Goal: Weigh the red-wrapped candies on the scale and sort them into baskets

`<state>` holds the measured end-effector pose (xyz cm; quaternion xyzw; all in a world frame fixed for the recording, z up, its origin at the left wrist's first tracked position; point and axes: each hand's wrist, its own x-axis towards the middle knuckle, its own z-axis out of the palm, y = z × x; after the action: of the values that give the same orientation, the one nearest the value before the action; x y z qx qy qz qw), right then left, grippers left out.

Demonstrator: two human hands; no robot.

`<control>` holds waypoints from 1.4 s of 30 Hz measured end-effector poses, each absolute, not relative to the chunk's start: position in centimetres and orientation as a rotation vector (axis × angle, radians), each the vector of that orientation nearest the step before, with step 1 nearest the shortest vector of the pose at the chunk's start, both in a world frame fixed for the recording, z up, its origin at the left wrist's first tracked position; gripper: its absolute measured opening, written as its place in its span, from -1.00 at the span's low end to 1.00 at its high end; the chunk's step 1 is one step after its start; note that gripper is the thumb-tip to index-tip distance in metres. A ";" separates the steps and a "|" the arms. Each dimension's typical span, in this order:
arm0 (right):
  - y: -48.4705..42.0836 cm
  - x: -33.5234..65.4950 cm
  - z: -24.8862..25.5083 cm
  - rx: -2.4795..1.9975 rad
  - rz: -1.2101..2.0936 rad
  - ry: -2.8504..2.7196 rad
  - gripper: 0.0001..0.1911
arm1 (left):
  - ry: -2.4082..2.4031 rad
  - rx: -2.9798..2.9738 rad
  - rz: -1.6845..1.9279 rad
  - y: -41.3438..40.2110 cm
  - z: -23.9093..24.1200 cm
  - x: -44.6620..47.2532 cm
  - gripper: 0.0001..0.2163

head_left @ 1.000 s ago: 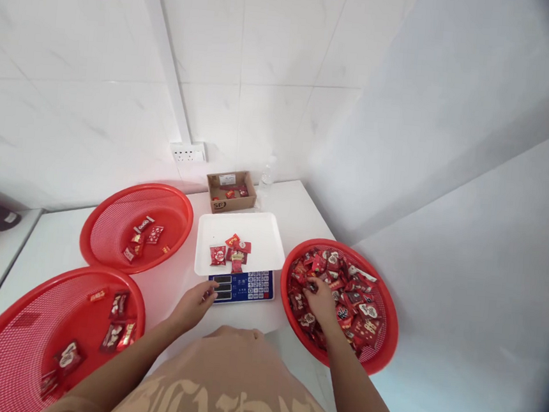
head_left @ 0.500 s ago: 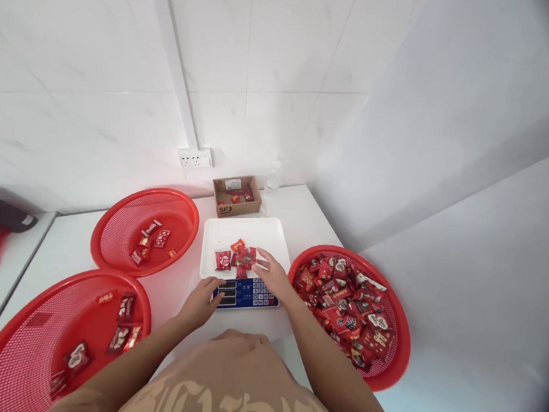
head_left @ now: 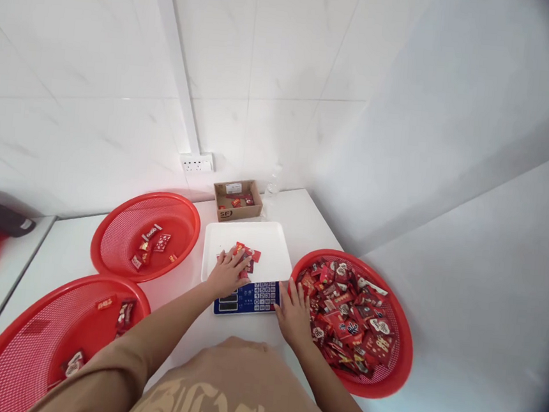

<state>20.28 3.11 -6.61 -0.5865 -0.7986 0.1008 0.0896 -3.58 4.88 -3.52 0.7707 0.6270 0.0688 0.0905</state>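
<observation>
On the white weighing tray [head_left: 273, 247] of a digital scale lies a small heap of red wrapped sweets [head_left: 252, 254]. My left hand [head_left: 227, 275] reaches over the heap from the lower left, fingers spread on top and partly hiding it. The scale's blue keypad panel [head_left: 249, 300] faces me, its left end partly below my left hand. My right hand [head_left: 295, 318] rests between the keypad and the right red basket [head_left: 405, 333], its fingers apart and lying at the basket's rim. That basket is filled with many red sweet packets [head_left: 344, 321].
Two red mesh baskets, one further back [head_left: 109, 233] and one nearer [head_left: 7, 349], stand on the left with several sweets in each. Behind the scale are a small cardboard box [head_left: 239, 212] and a clear bottle [head_left: 273, 180]. A dark object [head_left: 4, 216] lies far left.
My left hand has moved from the scale's display up onto the sweets. My right hand has left the sweets and come down right to the basket's rim.
</observation>
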 end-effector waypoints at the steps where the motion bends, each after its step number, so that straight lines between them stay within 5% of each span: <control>1: 3.0 20.3 -6.8 -1.751 0.292 -2.390 -0.49 | 1.848 2.283 0.171 5.3 -3.6 -3.7 -0.41; 18: 3.1 20.4 -7.4 -1.699 0.337 -2.340 -0.48 | 1.806 2.399 0.190 6.5 -4.1 -5.2 -0.38; 28: 3.2 20.4 -7.2 -1.671 0.398 -2.323 -0.49 | 1.781 2.480 0.104 7.0 -4.1 -5.2 -0.59; 37: 3.3 20.4 -7.2 -1.657 0.430 -2.302 -0.49 | 2.054 2.225 0.346 0.6 -3.8 -8.1 -0.55; 42: 3.3 20.5 -7.4 -1.628 0.434 -2.297 -0.49 | 2.447 1.897 0.110 -6.0 -3.6 -10.9 -0.54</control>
<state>20.54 3.29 -7.36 -0.5654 -0.7977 0.1507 0.1457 -10.92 -5.99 -3.63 0.6121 0.7897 0.0354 0.0216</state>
